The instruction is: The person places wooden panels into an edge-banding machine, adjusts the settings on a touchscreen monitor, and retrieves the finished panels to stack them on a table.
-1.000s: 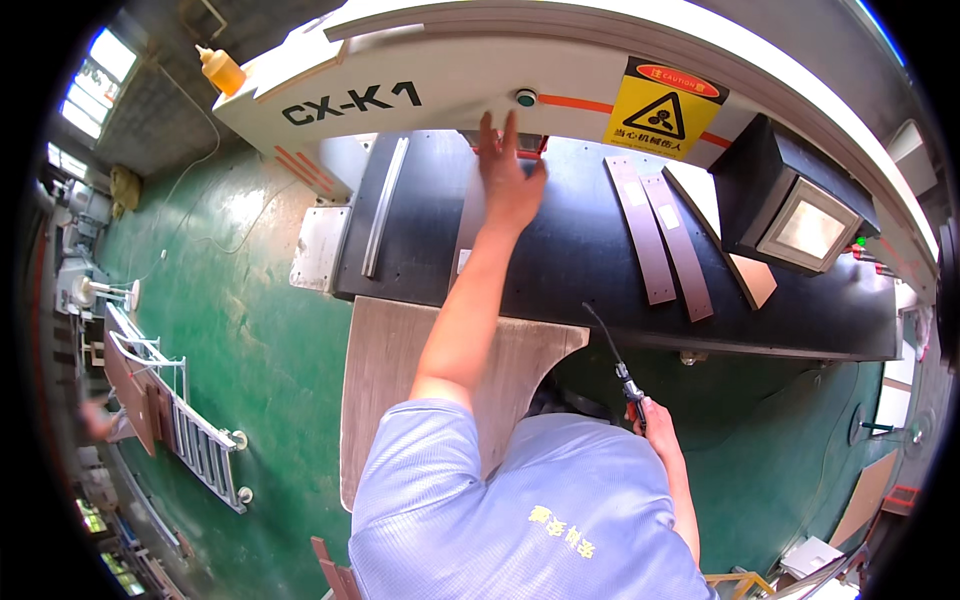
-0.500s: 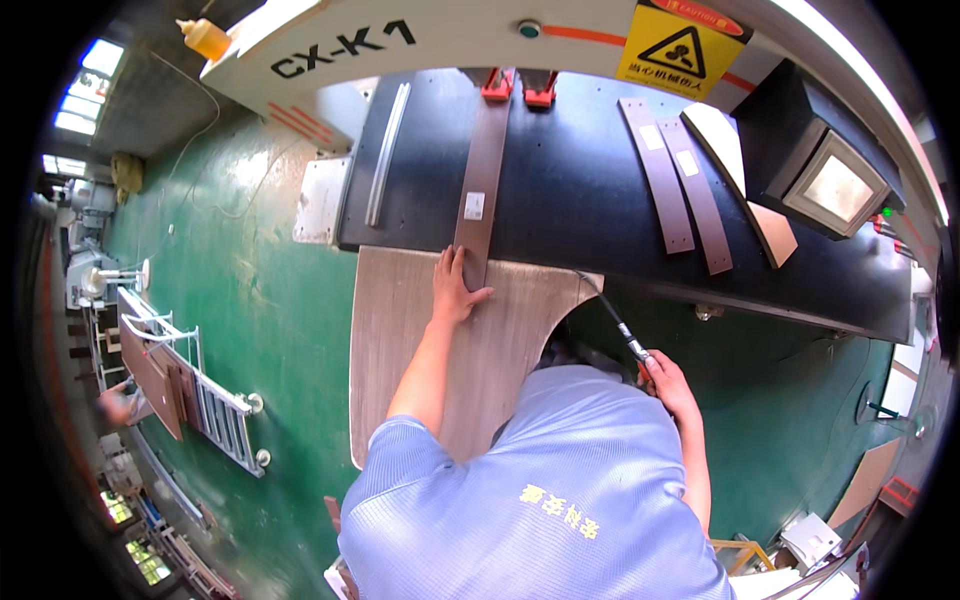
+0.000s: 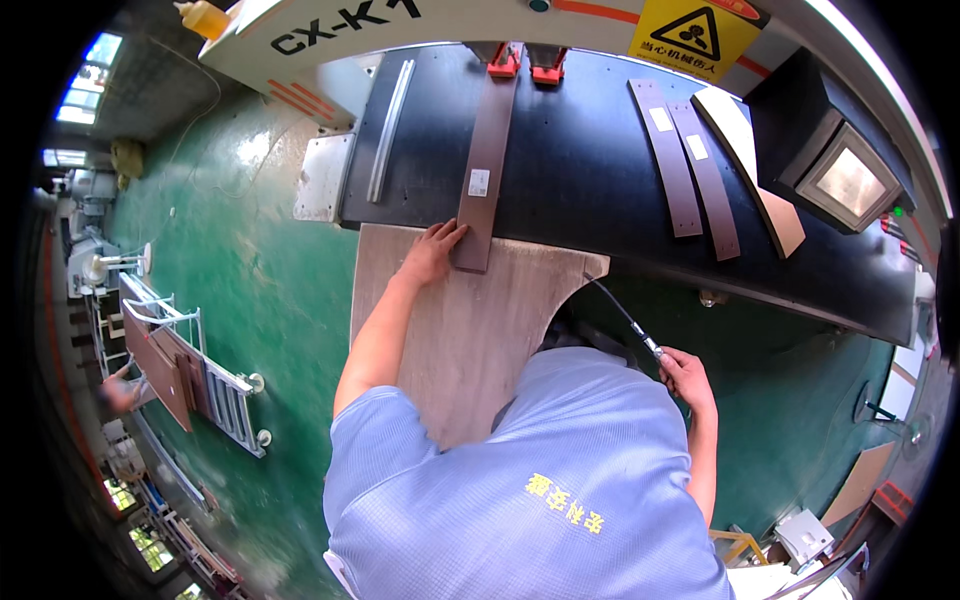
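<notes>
My left hand [image 3: 432,252] rests on the wood-grain board [image 3: 440,330] in front of my body. Its fingers stretch to the left edge of a long dark brown strip [image 3: 482,190] and touch it, without wrapping round it. The strip lies on the black machine table, its far end under red clamps [image 3: 505,62] and its near end over the board. Off to the right, my right hand [image 3: 687,378] is closed round a thin black hose-like tool [image 3: 622,308] with a silver fitting. The tool's far end reaches the board's curved right corner; its handle is mostly hidden by my fingers.
On the black table [image 3: 580,190] lie two more brown strips [image 3: 668,165] [image 3: 708,185], a tan-edged piece [image 3: 780,220] and a metal rail [image 3: 390,130]. A boxed screen [image 3: 845,185] stands at the right. A wheeled rack [image 3: 220,400] with boards is on the green floor [image 3: 250,300].
My left hand has slid left off the strip's near end to its left edge. My right hand has moved slightly right, and the black tool now bends more.
</notes>
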Available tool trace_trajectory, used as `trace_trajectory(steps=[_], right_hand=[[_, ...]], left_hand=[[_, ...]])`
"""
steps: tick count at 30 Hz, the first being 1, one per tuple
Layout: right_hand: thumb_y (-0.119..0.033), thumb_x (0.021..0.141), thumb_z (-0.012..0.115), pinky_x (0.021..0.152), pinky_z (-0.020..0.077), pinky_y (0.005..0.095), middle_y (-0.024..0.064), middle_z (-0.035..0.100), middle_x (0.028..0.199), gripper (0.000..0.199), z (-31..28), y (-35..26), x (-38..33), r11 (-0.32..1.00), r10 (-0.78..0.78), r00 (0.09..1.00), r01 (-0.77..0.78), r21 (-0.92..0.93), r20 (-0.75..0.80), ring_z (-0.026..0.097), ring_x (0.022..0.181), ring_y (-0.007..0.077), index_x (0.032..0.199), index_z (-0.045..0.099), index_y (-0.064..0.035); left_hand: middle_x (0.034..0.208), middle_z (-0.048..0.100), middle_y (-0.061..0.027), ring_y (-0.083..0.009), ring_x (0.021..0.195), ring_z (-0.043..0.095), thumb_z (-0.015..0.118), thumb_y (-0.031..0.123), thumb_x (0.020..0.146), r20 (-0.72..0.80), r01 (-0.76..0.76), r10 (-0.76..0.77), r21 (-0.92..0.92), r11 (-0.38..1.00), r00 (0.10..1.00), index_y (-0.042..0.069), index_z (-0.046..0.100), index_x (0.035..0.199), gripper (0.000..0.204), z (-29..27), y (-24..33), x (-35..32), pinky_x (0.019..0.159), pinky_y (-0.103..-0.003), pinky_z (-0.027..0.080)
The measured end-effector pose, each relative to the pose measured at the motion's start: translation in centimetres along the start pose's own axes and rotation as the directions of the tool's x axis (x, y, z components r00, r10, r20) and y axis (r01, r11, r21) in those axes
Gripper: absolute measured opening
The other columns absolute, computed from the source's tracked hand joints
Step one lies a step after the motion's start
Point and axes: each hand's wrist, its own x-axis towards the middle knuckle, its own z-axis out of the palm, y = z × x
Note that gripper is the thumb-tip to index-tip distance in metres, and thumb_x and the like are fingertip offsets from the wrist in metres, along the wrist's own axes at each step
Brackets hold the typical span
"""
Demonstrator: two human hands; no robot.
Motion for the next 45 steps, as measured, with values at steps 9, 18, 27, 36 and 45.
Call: trace_trajectory(steps=[9,18,27,36,45], right_hand=[[-0.026,0.103,0.061,0.055,0.0416,0.0221,-0.0005,0.063,0.081,0.024,3.1,3.1,2.3,0.986,-0.104,0.989,0.116,0.119,-0.101,0.050,0.061,0.0059,0.112,0.066,-0.0046],[-0.031,0.106,0.055,0.058,0.0404,0.0232,-0.0010,0.060,0.080,0.028,3.2,3.0,2.6,0.982,-0.122,0.988,0.134,0.135,-0.095,0.047,0.062,0.0055,0.114,0.064,-0.0048],[-0.027,0.105,0.058,0.055,0.0388,0.0206,-0.0022,0.060,0.081,0.025,3.0,3.7,3.4,0.949,-0.135,0.990,0.139,0.282,-0.033,0.048,0.062,0.0041,0.118,0.063,-0.0054],[-0.029,0.104,0.061,0.055,0.0384,0.0203,-0.0021,0.062,0.082,0.030,3.2,3.1,3.4,0.961,-0.176,0.983,0.182,0.207,-0.049,0.048,0.061,0.0036,0.121,0.063,-0.0046],[-0.029,0.103,0.060,0.055,0.0387,0.0208,-0.0009,0.063,0.081,0.031,3.2,2.7,3.4,0.965,-0.179,0.982,0.187,0.183,-0.059,0.048,0.061,0.0043,0.120,0.064,-0.0032]], left_hand=[[0.156,0.032,-0.0318,-0.0469,0.148,0.028,0.068,0.042,0.091,-0.574,0.399,-0.397,-0.129,0.908,0.716,0.009,0.034,0.156,0.080,4.1,9.7,7.7,0.121,-0.052,0.025],[0.158,0.033,-0.0259,-0.0410,0.149,0.029,0.066,0.039,0.093,-0.539,0.452,-0.464,-0.164,0.877,0.703,0.012,0.035,0.156,0.075,3.5,10.1,7.6,0.122,-0.050,0.024],[0.158,0.033,-0.0246,-0.0401,0.150,0.028,0.066,0.039,0.093,-0.531,0.459,-0.474,-0.171,0.872,0.702,0.012,0.036,0.156,0.075,3.4,10.2,7.6,0.122,-0.050,0.024],[0.155,0.037,-0.0254,-0.0409,0.148,0.032,0.069,0.038,0.090,-0.585,0.434,-0.443,-0.166,0.885,0.679,0.013,0.039,0.154,0.075,3.6,10.1,7.7,0.121,-0.050,0.027],[0.157,0.035,-0.0248,-0.0407,0.149,0.030,0.068,0.039,0.092,-0.557,0.443,-0.459,-0.173,0.879,0.692,0.012,0.038,0.154,0.074,3.5,10.1,7.6,0.121,-0.050,0.025]])
